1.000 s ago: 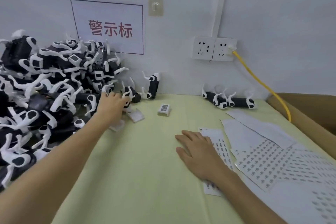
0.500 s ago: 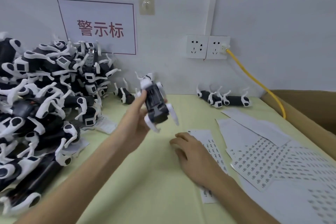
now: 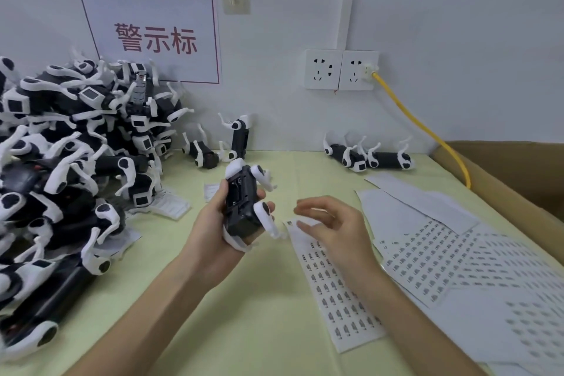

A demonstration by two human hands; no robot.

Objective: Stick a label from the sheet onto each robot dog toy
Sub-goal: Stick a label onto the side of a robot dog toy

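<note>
Nearest the camera, the narrow label sheet (image 3: 338,290) lies flat on the pale green surface (image 3: 250,314), running from the near edge up under the right hand (image 3: 329,226). That hand hovers over the sheet's far end, fingers loosely spread and gently curved, holding nothing that I can see. Whether a fingertip already touches a label is too blurred to call.

Just left of it, the left hand (image 3: 219,223) is wrapped round a robot dog toy (image 3: 244,204), lifted off the surface with its dark underside turned toward the camera and white legs sticking out on either side. No label shows on that face.

So this reads as the start of one cycle: toy in hand, label not yet picked. The next move looks like a peel, with the right fingertips needing to catch the edge of a single small label at the sheet's top, lift it without curling it onto itself, then press it onto the toy's flat underside while the left hand holds the body steady.

To the right, wider label sheets (image 3: 451,256) overlap in a loose fan. To the left, a big heap of toys (image 3: 76,162) waits. Farther back, two toys (image 3: 366,157) lie by the wall near a cardboard box (image 3: 503,180), perhaps finished ones, and a yellow cable (image 3: 427,131) runs to the wall socket (image 3: 341,69).
</note>
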